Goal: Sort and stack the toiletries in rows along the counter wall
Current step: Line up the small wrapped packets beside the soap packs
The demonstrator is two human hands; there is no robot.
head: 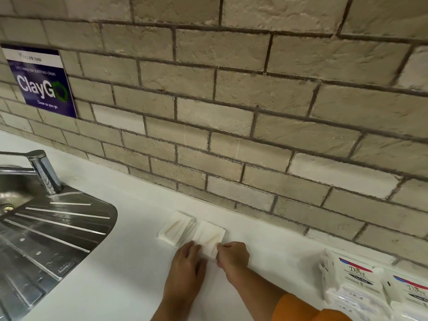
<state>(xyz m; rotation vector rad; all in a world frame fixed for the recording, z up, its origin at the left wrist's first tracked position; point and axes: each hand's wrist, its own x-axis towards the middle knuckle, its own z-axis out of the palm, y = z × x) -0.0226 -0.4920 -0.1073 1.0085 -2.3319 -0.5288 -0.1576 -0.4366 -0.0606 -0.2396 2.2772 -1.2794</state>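
Note:
Two small stacks of flat white packets lie side by side on the white counter, a short way out from the brick wall. The left stack stands free. The right stack has both hands on its near end: my left hand touches its left corner and my right hand pinches its right corner. White Dove packs lie in a pile at the right, with another Dove pack at the frame edge.
A steel sink with a ribbed drainboard and a chrome tap fills the left. A dark blue sign hangs on the wall above it. An orange sleeve covers my right forearm.

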